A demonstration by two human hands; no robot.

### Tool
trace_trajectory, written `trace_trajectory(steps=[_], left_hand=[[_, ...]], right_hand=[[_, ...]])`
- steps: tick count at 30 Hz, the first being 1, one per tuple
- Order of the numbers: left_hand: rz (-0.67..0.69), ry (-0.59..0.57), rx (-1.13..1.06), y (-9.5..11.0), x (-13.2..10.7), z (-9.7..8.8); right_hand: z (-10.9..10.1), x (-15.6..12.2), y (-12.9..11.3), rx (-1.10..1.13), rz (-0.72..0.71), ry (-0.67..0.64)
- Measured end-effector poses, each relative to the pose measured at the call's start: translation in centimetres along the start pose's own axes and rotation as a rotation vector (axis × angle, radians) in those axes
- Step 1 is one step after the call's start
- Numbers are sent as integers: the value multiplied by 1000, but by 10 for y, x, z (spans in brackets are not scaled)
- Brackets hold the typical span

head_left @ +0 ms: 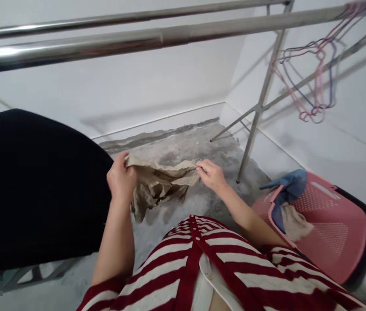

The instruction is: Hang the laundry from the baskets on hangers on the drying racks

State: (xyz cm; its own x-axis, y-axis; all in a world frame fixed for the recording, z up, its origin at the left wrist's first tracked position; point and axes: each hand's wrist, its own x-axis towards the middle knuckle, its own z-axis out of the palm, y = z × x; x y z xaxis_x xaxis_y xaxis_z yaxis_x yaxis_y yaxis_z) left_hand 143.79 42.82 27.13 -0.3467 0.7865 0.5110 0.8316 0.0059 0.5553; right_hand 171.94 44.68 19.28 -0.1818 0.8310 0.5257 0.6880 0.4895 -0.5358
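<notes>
A crumpled beige cloth (160, 183) hangs between my hands, held up by its top edge over the concrete floor. My left hand (121, 179) grips the cloth's left end, and my right hand (211, 175) pinches its right corner with the fingertips. The lower part of the cloth droops in loose folds. To my right, a pink plastic laundry basket (335, 224) lies tilted, holding a blue denim garment (288, 190) and a pale cloth (294, 222).
A large black garment (30, 185) hangs close on the left. Steel drying-rack bars (105, 41) cross overhead, and a rack leg (257, 125) stands on the floor at right. Pink and purple wire hangers (315, 73) hang at upper right. White walls meet behind the stained concrete floor (183, 147).
</notes>
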Motion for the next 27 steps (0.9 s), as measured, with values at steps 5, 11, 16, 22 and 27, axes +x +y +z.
trace_trajectory(steps=[5,11,16,22,27], left_hand=[[-235,-190,4,-31,-23,34],[-515,-320,-814,-10,-58,70],[-320,-409,-607,17,-76,73],[-51,-603,-429,25,-98,81],[-36,-525,-330,24,-106,83]], right_hand=[[-11,-16,17,-120,-6,-179],[-24,-32,48,-189,129,-408],[-94,-3,79,-138,146,-4],[-225,65,134,-465,146,672],[-267,108,175,-604,375,613]])
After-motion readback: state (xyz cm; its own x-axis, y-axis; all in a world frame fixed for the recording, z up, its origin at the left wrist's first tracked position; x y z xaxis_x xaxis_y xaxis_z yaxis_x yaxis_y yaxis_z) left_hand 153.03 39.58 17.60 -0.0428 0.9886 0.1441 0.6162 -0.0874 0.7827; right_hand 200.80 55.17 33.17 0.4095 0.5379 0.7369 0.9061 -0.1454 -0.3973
